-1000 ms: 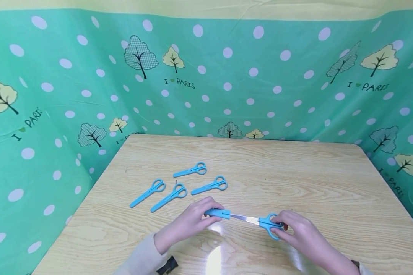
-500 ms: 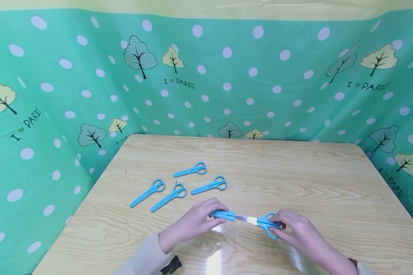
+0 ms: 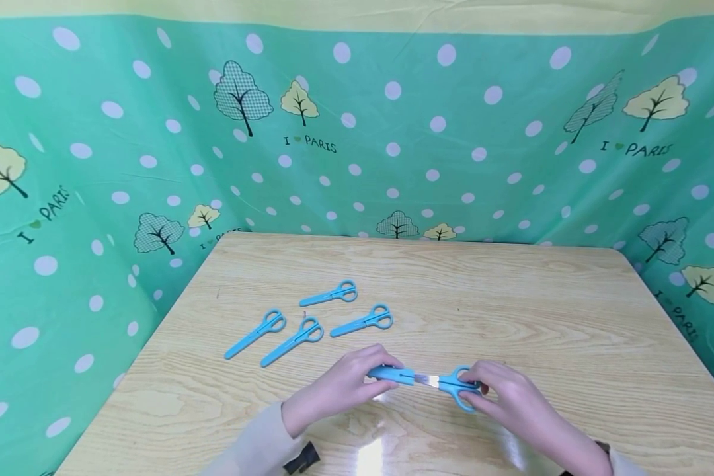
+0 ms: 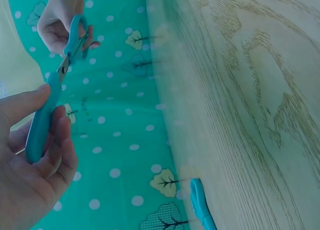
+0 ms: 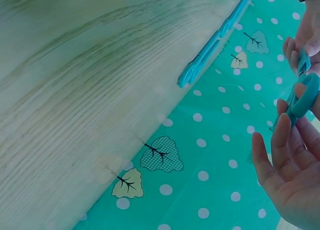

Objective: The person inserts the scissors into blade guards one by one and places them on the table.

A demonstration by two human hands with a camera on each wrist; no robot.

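Observation:
My left hand (image 3: 348,383) pinches a blue scissors cover (image 3: 395,375) between thumb and fingers. The blue-handled scissors (image 3: 452,383) are held at their finger loops by my right hand (image 3: 514,400). Most of the blades sit inside the cover; a short length of bare metal blade (image 3: 428,380) shows between cover and handles. In the left wrist view the cover (image 4: 44,117) lies along my thumb and the scissors' loops (image 4: 76,38) stand beyond it. The right wrist view shows a loop (image 5: 306,95) among my right fingers.
Several blue scissors in their covers lie on the wooden table (image 3: 541,297), left of centre: a far pair (image 3: 330,293), a near right pair (image 3: 363,321), a middle pair (image 3: 293,342) and a leftmost pair (image 3: 256,334). A green dotted curtain (image 3: 357,132) hangs around the table.
My left hand has moved right with the cover and my right hand slightly left with the scissors. The cover has slid further over the blades, so less bare metal shows.

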